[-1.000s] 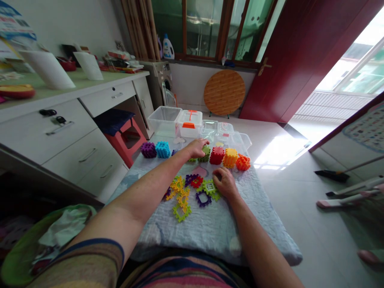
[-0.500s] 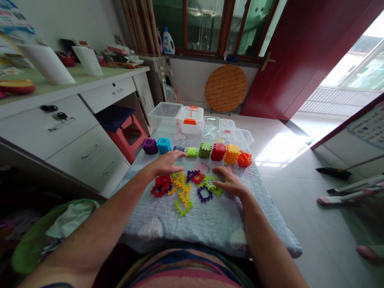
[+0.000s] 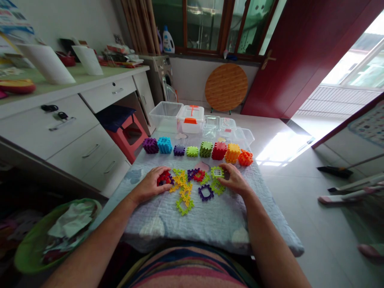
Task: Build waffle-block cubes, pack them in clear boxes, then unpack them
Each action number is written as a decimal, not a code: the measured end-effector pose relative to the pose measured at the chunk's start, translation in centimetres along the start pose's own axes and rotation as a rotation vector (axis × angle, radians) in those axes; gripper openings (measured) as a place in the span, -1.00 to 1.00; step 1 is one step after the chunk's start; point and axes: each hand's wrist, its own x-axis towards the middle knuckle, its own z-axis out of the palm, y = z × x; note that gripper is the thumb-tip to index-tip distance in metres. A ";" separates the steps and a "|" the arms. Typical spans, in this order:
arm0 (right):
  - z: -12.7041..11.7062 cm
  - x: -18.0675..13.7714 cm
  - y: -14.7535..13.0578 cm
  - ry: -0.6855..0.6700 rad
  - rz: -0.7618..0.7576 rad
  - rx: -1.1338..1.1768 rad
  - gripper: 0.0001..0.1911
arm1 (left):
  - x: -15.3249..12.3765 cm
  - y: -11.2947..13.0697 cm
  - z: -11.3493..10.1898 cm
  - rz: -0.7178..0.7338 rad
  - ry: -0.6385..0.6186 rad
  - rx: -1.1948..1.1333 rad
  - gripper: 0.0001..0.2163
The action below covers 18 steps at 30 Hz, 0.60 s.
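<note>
My left hand (image 3: 151,185) curls around the red toothed building tiles (image 3: 164,179), thumb and fingers on either side of them. My right hand (image 3: 235,180) grips a light-green tile with a white window grid (image 3: 217,172) by its right edge, fingers closed on it. Below it lies another green tile (image 3: 218,187). Between the hands are yellow tiles (image 3: 182,185), a purple tile frame (image 3: 206,193), a small red tile (image 3: 199,175) and a green tile frame (image 3: 185,206). Some of these overlap, so their borders are partly hidden.
A row of assembled cubes crosses the table beyond my hands, from a purple cube (image 3: 150,145) to an orange shape (image 3: 246,157). Behind them stand clear plastic boxes (image 3: 166,116) and a lidded box with orange clips (image 3: 192,120). A pink stool (image 3: 132,136) stands left.
My left hand has moved back from the small purple cube to the red tiles and closed around them. My right hand has shifted slightly right, taking the green window tile along.
</note>
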 end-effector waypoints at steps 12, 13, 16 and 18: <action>2.3 0.3 -4.4 0.115 -0.137 -0.156 -0.65 | 3.3 6.1 1.7 0.235 0.014 0.153 -0.62; 2.7 0.4 -4.9 0.087 -0.141 -0.170 -0.66 | 3.9 6.9 2.4 0.267 -0.039 0.175 -0.58; 3.4 0.5 -5.7 0.039 -0.134 -0.237 -0.64 | 5.6 8.5 4.3 0.301 -0.141 0.227 -0.50; 3.7 0.5 -5.7 0.029 -0.129 -0.261 -0.63 | 6.5 8.8 5.2 0.300 -0.177 0.236 -0.49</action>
